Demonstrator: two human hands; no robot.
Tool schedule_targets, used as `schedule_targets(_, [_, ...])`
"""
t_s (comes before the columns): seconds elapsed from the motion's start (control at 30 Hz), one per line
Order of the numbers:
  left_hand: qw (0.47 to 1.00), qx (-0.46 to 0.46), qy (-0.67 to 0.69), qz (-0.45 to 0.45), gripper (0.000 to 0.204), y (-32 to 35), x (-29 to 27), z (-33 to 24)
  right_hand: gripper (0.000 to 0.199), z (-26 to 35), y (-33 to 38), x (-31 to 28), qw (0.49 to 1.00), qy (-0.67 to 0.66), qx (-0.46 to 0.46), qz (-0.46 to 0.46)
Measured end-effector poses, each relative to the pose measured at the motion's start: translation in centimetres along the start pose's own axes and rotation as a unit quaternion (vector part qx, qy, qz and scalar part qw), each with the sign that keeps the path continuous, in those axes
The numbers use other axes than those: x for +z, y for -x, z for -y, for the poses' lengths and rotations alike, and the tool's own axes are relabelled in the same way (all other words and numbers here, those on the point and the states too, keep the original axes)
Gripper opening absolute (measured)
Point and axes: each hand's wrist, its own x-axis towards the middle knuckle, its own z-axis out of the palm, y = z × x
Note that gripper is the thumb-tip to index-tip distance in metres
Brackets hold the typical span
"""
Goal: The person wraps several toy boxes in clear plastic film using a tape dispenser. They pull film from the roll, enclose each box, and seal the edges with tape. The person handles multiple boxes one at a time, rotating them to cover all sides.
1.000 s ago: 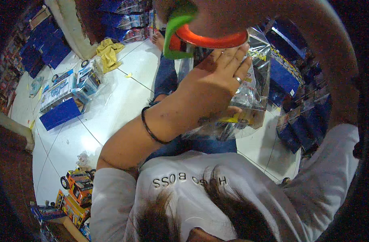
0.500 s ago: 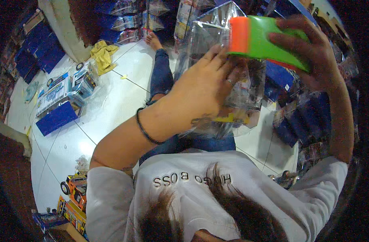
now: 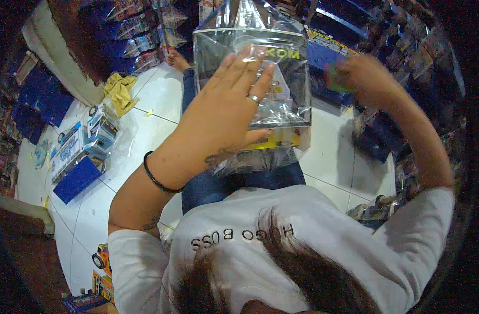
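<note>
A boxed item in clear plastic wrap [image 3: 298,107] lies across my lap, its face dark and grey with a yellow lower part. Loose film crumples at its near end, and a pointed flap of film sticks up at the far end. My left hand [image 3: 234,99] rests flat on the wrapped face, fingers stretched out. To the right of the box, my right hand [image 3: 367,78] is blurred by motion. A green object [image 3: 338,78], showing orange in the earlier frame, is at its fingers; its kind is unclear.
On the floor at left lie a blue-and-white toy truck box [image 3: 75,149], a blue box [image 3: 77,183] and a crumpled yellow cloth or paper [image 3: 119,93]. Orange toy vehicles [image 3: 102,259] stand at lower left. Wrapped packages [image 3: 127,29] are stacked behind, and blue boxes [image 3: 375,136] at right.
My right hand has swung down and right, away from the box, with the green-and-orange object. My left hand has moved left and flattened onto the wrap. The view has shifted slightly.
</note>
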Motion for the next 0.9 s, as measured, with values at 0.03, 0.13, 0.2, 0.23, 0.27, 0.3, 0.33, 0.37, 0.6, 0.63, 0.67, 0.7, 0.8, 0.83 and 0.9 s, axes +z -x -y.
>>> schedule_targets(0.03, [1.000,-0.004,0.021,0.021,0.099,0.4,0.1,0.1,0.039,-0.3,-0.8,1.8,0.986,-0.002,-0.051,0.157])
schedule_targets(0.13, [0.998,0.023,0.056,-0.017,0.092,2.1,0.1,0.8,0.040,2.6,-3.3,11.0,0.966,-0.149,-0.157,0.138])
schedule_targets(0.2, [0.991,0.045,0.054,-0.111,0.089,3.3,-0.6,1.4,0.037,5.7,-5.7,18.8,0.953,-0.293,-0.075,-0.032])
schedule_targets(0.23, [0.985,0.066,0.047,-0.154,0.088,3.5,-1.1,1.5,0.036,7.5,-7.0,22.8,0.932,-0.344,-0.007,-0.115])
schedule_targets(0.27, [0.992,-0.059,-0.055,-0.094,0.082,3.5,-1.8,1.5,0.036,9.3,-7.9,26.5,0.901,-0.407,0.091,-0.115])
schedule_targets(0.3, [0.995,-0.095,0.002,-0.001,0.081,2.8,-2.6,1.8,0.036,11.4,-8.4,30.0,0.848,-0.468,0.158,-0.193])
schedule_targets(0.33, [0.996,-0.072,-0.044,0.002,0.081,2.1,-3.5,1.5,0.042,13.7,-8.6,33.0,0.791,-0.522,0.237,-0.215])
schedule_targets(0.37, [0.992,-0.058,-0.106,0.040,0.081,1.1,-4.6,1.1,0.045,16.0,-8.6,35.4,0.739,-0.550,0.352,-0.169])
schedule_targets(0.6, [0.902,0.261,-0.115,0.324,0.068,-12.7,-0.6,-3.3,0.066,17.9,-11.2,30.1,0.640,-0.549,0.472,-0.257])
schedule_targets(0.63, [0.889,0.263,-0.121,0.355,0.067,-13.5,-0.2,-3.5,0.062,16.0,-11.7,26.6,0.593,-0.588,0.410,-0.367])
schedule_targets(0.67, [0.888,0.276,-0.116,0.349,0.067,-14.3,0.3,-3.9,0.060,14.2,-11.7,22.7,0.551,-0.639,0.339,-0.417])
schedule_targets(0.7, [0.885,0.287,-0.112,0.350,0.068,-14.6,1.1,-4.2,0.058,12.6,-11.1,18.8,0.484,-0.696,0.257,-0.463])
schedule_targets(0.8, [0.940,0.276,0.057,0.192,0.055,-14.3,1.1,-3.7,0.072,11.4,-7.4,7.8,0.391,-0.715,0.076,-0.575])
schedule_targets(0.83, [0.953,0.254,0.142,0.087,0.054,-13.2,0.6,-2.6,0.076,11.6,-6.5,5.0,0.367,-0.700,0.017,-0.613])
schedule_targets(0.9, [0.982,0.106,0.100,-0.120,0.051,-10.7,-1.6,1.2,0.087,13.0,-5.8,1.5,0.385,-0.711,-0.072,-0.585])
